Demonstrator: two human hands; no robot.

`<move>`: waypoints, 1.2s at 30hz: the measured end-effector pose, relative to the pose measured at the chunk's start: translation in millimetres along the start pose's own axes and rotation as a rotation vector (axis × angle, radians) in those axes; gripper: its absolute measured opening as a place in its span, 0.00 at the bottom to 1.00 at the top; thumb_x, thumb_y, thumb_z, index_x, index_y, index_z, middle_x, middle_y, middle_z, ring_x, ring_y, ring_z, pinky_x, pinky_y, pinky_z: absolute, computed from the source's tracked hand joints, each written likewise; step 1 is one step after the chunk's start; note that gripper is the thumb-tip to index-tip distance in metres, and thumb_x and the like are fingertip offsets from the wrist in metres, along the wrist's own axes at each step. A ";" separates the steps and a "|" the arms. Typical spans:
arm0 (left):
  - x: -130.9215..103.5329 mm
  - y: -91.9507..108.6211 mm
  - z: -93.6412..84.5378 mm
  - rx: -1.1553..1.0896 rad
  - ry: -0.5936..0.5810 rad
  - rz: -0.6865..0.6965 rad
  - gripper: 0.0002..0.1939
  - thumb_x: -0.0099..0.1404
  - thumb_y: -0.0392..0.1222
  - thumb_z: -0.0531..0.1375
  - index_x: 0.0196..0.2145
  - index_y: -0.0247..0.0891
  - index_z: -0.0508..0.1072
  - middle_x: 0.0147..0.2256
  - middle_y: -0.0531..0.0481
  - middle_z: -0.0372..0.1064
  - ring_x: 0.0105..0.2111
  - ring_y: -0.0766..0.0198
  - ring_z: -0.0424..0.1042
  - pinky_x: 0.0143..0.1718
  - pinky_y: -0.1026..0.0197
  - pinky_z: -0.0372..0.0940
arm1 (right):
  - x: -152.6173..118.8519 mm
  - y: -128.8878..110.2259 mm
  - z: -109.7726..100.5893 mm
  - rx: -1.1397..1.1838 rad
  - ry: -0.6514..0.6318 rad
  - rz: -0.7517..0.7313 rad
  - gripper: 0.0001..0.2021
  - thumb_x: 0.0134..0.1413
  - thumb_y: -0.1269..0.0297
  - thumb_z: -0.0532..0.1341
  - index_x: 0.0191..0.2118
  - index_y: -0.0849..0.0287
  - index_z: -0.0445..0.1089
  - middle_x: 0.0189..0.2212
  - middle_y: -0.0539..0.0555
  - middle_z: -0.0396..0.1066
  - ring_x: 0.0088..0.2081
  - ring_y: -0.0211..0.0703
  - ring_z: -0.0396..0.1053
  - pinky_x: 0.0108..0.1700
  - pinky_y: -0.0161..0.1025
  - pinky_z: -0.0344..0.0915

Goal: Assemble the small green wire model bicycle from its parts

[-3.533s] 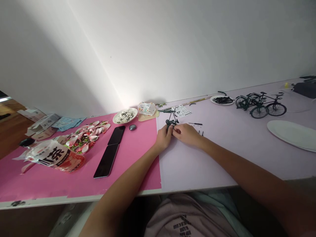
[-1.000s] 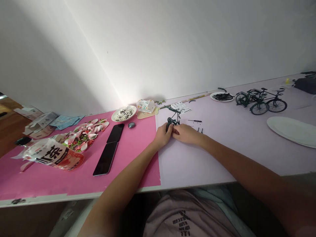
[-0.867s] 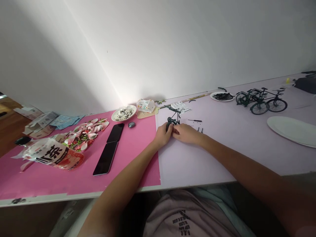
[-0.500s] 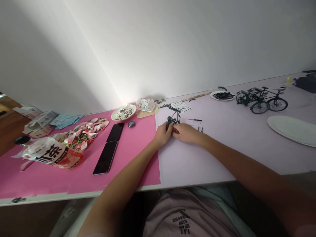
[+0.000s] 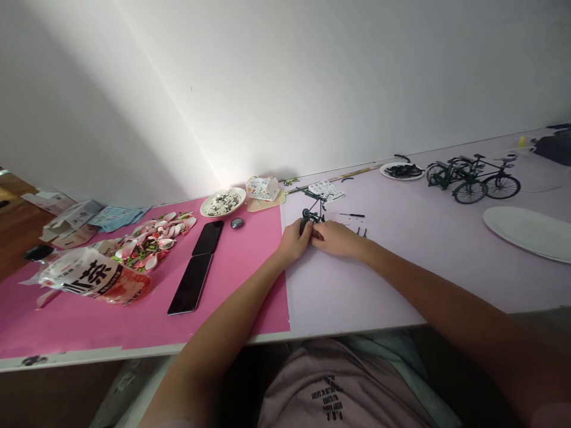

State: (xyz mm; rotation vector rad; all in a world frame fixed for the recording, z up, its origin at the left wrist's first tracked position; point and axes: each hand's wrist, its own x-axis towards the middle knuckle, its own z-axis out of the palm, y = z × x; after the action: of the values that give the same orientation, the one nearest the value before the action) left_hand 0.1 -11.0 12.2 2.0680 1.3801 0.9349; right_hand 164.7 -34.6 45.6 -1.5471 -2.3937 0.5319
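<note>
A dark green model bicycle frame [image 5: 316,205] stands up between my two hands at the middle of the table. My left hand [image 5: 294,239] is closed on its lower left part, near a small dark round part. Fingers of my right hand [image 5: 329,236] pinch the lower right side, close against the left fingertips; what exactly lies between them is hidden. To the right of the hands lie a small black screwdriver [image 5: 354,215], tiny loose bits and two short dark pieces [image 5: 361,232]. A printed instruction sheet [image 5: 328,191] is behind the frame.
Assembled model bicycles [image 5: 473,178] stand at the right, beside a plate of black parts [image 5: 404,172] and a white oval plate [image 5: 530,232]. Leftward are a dish of small pieces [image 5: 223,203], a mouse [image 5: 237,223], two phones [image 5: 191,282], pink-and-green pieces [image 5: 156,241] and a bottle [image 5: 93,276].
Both hands keep their hold on the model bicycle frame with hardly any movement. The whole view has shifted very slightly.
</note>
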 end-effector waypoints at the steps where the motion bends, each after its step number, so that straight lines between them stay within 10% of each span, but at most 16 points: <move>1: 0.1 0.0 0.0 0.000 0.000 -0.001 0.16 0.76 0.49 0.51 0.32 0.39 0.66 0.30 0.50 0.71 0.31 0.63 0.68 0.35 0.61 0.59 | 0.1 0.1 0.1 0.003 -0.001 0.002 0.10 0.65 0.62 0.58 0.31 0.57 0.68 0.30 0.55 0.76 0.29 0.41 0.69 0.30 0.36 0.54; 36: 0.6 -1.3 -0.2 0.024 0.001 0.016 0.17 0.77 0.50 0.51 0.31 0.39 0.65 0.29 0.51 0.70 0.30 0.63 0.67 0.34 0.60 0.59 | 0.4 1.4 0.0 0.005 -0.005 -0.005 0.10 0.65 0.62 0.57 0.31 0.57 0.67 0.30 0.55 0.75 0.28 0.42 0.68 0.30 0.37 0.54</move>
State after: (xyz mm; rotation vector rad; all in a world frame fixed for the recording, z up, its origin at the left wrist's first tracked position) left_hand -0.7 -9.9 11.6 2.1000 1.3836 0.9308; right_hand 165.7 -33.7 45.0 -1.5398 -2.3977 0.5407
